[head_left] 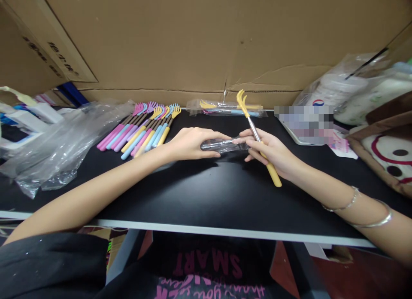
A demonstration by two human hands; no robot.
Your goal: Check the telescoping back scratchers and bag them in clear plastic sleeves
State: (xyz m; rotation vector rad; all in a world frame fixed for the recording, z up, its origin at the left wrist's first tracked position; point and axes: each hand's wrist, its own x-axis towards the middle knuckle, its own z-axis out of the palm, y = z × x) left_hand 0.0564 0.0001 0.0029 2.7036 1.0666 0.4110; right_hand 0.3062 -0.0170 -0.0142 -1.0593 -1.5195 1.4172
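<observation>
A clear plastic sleeve (222, 145) is stretched between my two hands above the black table. My left hand (189, 143) grips one end of it between thumb and fingers. In my right hand (268, 151) is a yellow back scratcher (273, 174), its claw pointing up and away and its handle slanting down to the right. The fingertips of that hand also touch the other end of the sleeve. Left of my left hand lies a row of several back scratchers (141, 131) in pink, blue, purple and yellow, claws toward the back.
Bagged back scratchers (230, 108) lie by the cardboard wall (206, 41). Large clear plastic bags (67, 140) cover the table's left side. A phone-like object (305, 138), partly blurred out, a paper card (343, 146), a bagged white tub (337, 86) and a brown plush item (363, 135) stand right.
</observation>
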